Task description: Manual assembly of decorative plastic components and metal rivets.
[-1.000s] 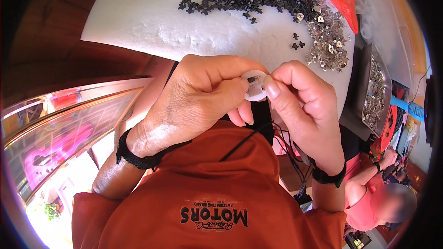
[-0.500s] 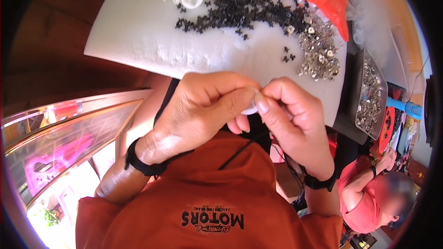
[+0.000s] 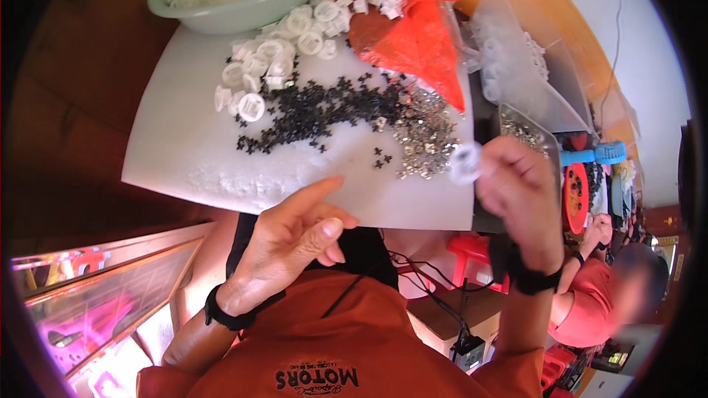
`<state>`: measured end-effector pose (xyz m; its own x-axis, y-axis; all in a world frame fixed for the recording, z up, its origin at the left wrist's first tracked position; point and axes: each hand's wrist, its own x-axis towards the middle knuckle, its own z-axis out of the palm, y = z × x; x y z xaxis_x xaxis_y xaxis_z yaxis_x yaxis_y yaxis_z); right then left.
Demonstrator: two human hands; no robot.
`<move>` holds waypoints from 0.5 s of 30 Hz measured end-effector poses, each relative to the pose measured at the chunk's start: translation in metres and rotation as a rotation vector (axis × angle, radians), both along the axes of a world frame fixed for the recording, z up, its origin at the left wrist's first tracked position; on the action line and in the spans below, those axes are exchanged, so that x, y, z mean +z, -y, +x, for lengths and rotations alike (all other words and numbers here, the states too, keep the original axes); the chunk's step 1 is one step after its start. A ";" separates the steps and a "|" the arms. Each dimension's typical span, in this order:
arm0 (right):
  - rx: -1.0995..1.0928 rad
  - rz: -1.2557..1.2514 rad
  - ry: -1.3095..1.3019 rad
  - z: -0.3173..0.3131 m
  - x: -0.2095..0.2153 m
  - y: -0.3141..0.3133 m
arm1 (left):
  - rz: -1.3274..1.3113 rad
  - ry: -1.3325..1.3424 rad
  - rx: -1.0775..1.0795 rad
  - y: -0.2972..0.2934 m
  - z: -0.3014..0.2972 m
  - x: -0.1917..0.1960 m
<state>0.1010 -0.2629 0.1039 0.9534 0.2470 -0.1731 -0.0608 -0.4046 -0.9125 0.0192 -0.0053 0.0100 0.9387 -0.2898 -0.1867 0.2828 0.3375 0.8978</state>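
A round white plastic piece (image 3: 464, 169) is pinched at its right edge between the thumb and fingers of the right hand (image 3: 520, 188), which is blurred. The piece is held out to the left of that hand, over the right edge of a white work surface (image 3: 221, 169); how high it is held cannot be told. The left hand (image 3: 291, 236) is well apart from the right, with nothing gripped — its thumb and fingers are parted, and its index finger is pointed forward and to the right, over the near edge of the surface.

Just left of the held piece, a heap of small shiny metal parts (image 3: 428, 136) is spread. Farther left, and ahead of the left hand, a wide band of black cross-shaped pieces (image 3: 324, 110) is scattered. Beyond these, more white round pieces (image 3: 269, 59) are piled, and behind them a pale green basin (image 3: 221, 21) is filled with similar white ones. A red plastic bag (image 3: 413, 44) is laid ahead and to the left of the right hand.

Directly beyond the right hand — and partly hidden by it — a tray (image 3: 553, 141) of metal parts is placed. To that hand's right, a blue brush-like object (image 3: 597, 153) and a red dish (image 3: 575, 195) are seen, with a co-worker in a red top (image 3: 586, 309) seated nearer the lower right.
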 end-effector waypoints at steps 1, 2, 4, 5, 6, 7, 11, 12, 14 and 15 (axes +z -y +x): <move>-0.135 0.040 0.069 0.010 0.006 0.019 | 0.026 -0.003 0.000 0.001 -0.001 -0.004; -0.269 0.084 0.138 0.020 0.015 0.037 | 0.021 0.007 -0.009 0.000 -0.003 -0.004; -0.410 0.069 0.355 0.045 0.030 0.064 | 0.072 -0.049 -0.015 -0.001 -0.006 -0.007; -0.414 0.062 0.358 0.051 0.033 0.068 | 0.066 -0.046 -0.020 -0.001 -0.006 -0.007; -0.483 -0.078 0.464 0.056 0.035 0.071 | 0.072 -0.030 -0.016 -0.001 -0.007 -0.006; -0.536 -0.211 0.566 0.061 0.036 0.066 | 0.082 -0.016 0.005 -0.001 -0.007 -0.006; -0.254 -0.329 0.530 0.046 0.036 0.020 | 0.101 -0.037 0.006 -0.001 -0.006 -0.006; -0.127 -0.313 0.484 0.044 0.031 -0.001 | 0.095 -0.035 -0.001 0.000 -0.006 -0.009; -0.001 -0.294 0.437 0.045 0.020 -0.031 | 0.090 -0.034 -0.007 0.001 -0.006 -0.009; 0.168 -0.367 0.470 0.052 0.009 -0.042 | 0.080 -0.036 -0.016 0.003 -0.007 -0.007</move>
<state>0.1525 -0.2214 0.1131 0.9017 0.4043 0.1535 0.4054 -0.6666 -0.6255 0.0126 -0.0078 0.0031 0.9261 -0.2880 -0.2436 0.3205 0.2604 0.9108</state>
